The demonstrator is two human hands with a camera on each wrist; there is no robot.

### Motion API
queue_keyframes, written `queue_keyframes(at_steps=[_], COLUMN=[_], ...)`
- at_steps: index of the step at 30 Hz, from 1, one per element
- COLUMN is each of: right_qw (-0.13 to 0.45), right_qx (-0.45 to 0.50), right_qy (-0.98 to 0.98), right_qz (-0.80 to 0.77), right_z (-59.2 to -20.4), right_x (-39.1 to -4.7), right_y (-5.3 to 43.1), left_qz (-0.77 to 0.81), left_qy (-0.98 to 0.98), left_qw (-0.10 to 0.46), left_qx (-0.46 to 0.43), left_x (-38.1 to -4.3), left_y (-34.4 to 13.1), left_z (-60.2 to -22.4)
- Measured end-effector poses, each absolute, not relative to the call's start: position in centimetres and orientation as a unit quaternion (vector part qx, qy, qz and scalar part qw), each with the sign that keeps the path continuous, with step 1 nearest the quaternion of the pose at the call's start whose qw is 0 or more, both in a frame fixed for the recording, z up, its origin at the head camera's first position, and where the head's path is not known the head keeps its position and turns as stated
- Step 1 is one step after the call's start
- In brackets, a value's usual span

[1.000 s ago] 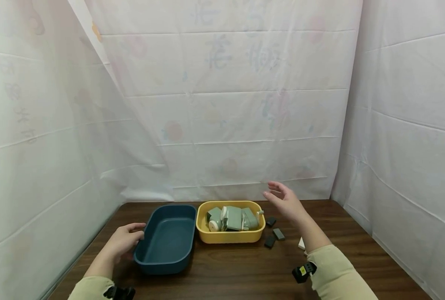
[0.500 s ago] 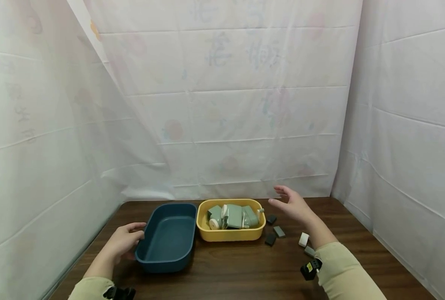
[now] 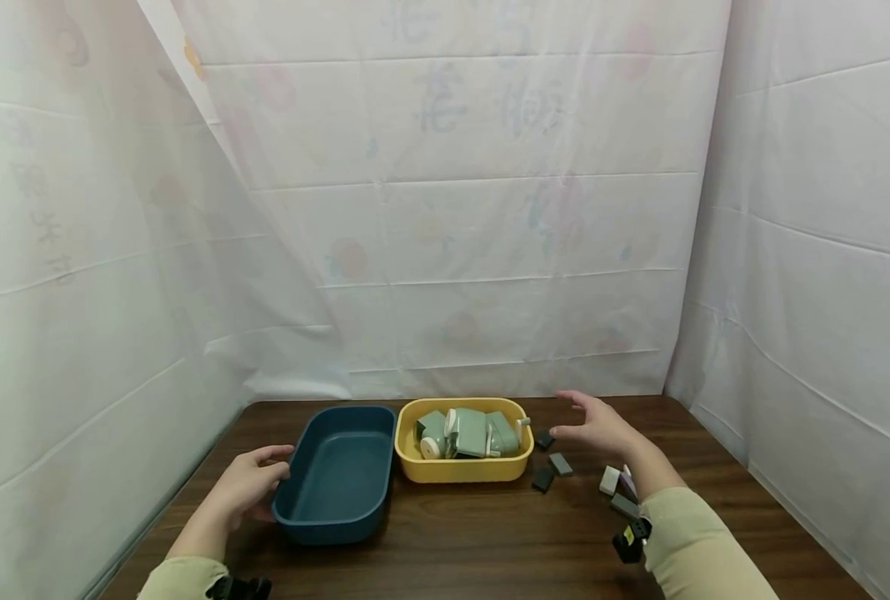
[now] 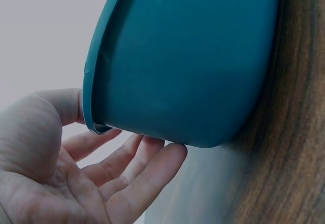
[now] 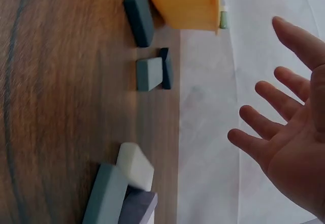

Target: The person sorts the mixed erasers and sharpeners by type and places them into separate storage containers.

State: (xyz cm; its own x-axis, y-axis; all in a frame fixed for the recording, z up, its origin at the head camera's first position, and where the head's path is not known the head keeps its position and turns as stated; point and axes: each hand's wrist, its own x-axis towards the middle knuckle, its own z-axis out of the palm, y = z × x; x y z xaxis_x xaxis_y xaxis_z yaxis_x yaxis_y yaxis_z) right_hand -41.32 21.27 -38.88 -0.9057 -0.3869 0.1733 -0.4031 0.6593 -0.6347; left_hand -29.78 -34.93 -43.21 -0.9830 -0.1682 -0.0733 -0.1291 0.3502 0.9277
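Observation:
My left hand [image 3: 246, 485] is at the left side of a deep blue tray [image 3: 332, 532]. In the left wrist view its thumb meets the tray's rim, while the fingers [image 4: 152, 178] curve against the outer wall. The thumb's tip is hidden behind the rim. My right hand [image 3: 602, 429] hovers with spread fingers and holds nothing. It is right of a yellow basket [image 3: 463, 472] and near several small blocks. Among these are a grey block [image 3: 561, 464], a dark block [image 3: 543, 479] and a white block [image 3: 610, 480].
Light green pieces [image 3: 469, 433], some with white round parts, fill the yellow basket. Another grey block [image 5: 106, 196] and a purplish block [image 5: 138, 206] lie by the white one. White sheeting [image 3: 445, 250] encloses the wooden table [image 3: 475, 542] at the back and sides.
My right hand has moved right and down, lower beside the loose blocks, bringing the white and grey blocks by the wrist into view. My left hand stays at the tray.

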Motion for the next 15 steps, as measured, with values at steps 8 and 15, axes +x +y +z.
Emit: queue_keyframes(at_steps=[8,15], right_qw=[-0.042,-0.05], right_qx=[0.21,0.199], right_qy=[-0.92,-0.933], right_qz=[0.33,0.297], right_z=[-40.3,-41.3], right_x=[-41.3,-41.3], right_y=[21.8,22.2], left_qz=[-0.561,-0.561], left_qy=[-0.822,-0.823], left_qw=[0.017,0.018], left_qx=[0.094,0.09], left_x=[-29.7,-29.8], left_y=[-35.1,-35.1], left_z=[-43.4,-43.4])
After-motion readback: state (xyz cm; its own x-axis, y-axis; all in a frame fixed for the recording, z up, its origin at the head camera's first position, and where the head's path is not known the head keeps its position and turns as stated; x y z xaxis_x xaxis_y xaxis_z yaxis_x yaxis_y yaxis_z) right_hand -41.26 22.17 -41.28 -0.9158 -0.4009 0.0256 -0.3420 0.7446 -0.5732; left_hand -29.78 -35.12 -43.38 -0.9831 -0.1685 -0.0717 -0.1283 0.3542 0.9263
